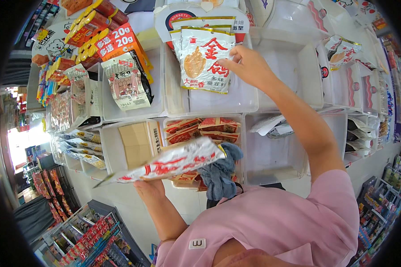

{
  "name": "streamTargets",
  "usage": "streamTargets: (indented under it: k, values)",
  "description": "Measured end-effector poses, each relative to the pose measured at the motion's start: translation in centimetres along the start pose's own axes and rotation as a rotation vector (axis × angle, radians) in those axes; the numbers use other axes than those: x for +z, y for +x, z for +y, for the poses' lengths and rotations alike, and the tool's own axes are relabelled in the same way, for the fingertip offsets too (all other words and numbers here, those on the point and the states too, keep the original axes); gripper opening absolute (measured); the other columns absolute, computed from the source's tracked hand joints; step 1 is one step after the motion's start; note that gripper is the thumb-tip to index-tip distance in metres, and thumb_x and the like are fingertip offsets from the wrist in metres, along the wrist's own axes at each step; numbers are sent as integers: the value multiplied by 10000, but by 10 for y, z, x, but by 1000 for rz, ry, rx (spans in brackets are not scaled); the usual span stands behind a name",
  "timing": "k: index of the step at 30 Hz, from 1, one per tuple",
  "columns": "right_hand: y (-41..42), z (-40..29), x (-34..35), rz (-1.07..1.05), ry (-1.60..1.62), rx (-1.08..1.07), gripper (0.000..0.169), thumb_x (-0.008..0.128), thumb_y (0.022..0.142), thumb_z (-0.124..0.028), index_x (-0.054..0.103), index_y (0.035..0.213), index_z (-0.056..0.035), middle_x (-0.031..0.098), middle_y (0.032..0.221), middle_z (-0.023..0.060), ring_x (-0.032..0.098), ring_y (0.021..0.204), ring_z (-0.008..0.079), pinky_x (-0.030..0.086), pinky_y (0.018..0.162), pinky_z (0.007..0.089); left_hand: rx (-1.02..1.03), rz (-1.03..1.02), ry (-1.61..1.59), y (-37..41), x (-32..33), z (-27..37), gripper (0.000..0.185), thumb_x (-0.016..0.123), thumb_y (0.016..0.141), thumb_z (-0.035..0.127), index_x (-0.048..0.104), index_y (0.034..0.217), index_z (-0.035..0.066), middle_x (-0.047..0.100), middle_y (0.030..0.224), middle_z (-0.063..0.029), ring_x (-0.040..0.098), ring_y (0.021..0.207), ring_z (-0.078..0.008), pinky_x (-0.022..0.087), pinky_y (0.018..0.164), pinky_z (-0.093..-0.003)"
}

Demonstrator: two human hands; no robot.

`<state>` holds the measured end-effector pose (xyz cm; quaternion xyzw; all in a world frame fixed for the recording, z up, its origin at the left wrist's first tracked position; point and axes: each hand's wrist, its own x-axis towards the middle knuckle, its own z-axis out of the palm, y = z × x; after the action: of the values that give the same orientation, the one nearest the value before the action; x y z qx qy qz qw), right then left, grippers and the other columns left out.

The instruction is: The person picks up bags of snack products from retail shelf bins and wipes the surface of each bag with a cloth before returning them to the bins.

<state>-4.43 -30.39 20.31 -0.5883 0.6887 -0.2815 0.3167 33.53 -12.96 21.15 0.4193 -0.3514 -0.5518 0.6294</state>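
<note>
My left hand (pixel 151 190) is under a white and red snack bag (pixel 173 162), gripping its lower side; the bag is tilted and slightly blurred. My right hand (pixel 245 63) is at the right edge of the front sunflower seed bag (pixel 205 60), thumb and forefinger bent against it. That bag leans upright with several like it behind, in a clear plastic bin (pixel 250 103). Whether the right fingers pinch the bag cannot be told. A grey-blue cloth (pixel 220 173) hangs between my body and a lower bin of red and brown packets (pixel 219 125).
Another clear bin (pixel 132 115) at the left holds upright snack bags (pixel 127 81). Lower left stands a bin with a cardboard piece (pixel 133 143). Below my right forearm, a bin holds crumpled white packaging (pixel 270 126). Racks of packets (pixel 90 240) stand at the lower left.
</note>
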Motion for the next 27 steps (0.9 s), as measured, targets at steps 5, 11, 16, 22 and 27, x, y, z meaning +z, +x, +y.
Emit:
streamTargets:
  k: [5,11,16,22,27]
  values:
    - [-97,-62,-66,-678,387,-252,378,784,812,-130,654,1153,-31,674,825,10,548,655,48,466,609,249,65,-36,178,5,14,-3,644,611,945,489,495,1324,-19,590,1292,-122,596,1125,-254,455,1004,-441]
    - [-128,-58,-57,-338,442,-304,232,767,818,-52,692,1026,18,676,819,40,589,667,80,483,616,253,57,-449,201,16,38,-1,703,588,951,493,391,1404,-7,473,1427,-132,475,1312,-291,367,1107,-508]
    - [-102,-45,-53,-48,562,-151,157,671,910,-94,685,1035,-1,648,747,20,561,632,83,469,588,251,180,-180,398,36,90,9,653,556,995,415,383,1418,-51,449,1446,-183,430,1351,-307,331,1121,-493]
    - [-20,20,2,43,807,-3,193,646,935,-109,648,1091,4,678,852,60,613,680,107,513,618,254,19,-177,600,69,98,0,481,546,1001,215,445,1413,-11,474,1440,-178,426,1370,-255,329,1132,-416]
    - [23,59,66,181,642,200,220,687,895,-144,657,1030,27,696,871,128,685,688,177,541,616,317,-150,-312,725,129,105,-48,561,582,984,252,414,1454,-4,467,1456,-181,431,1369,-243,327,1125,-370]
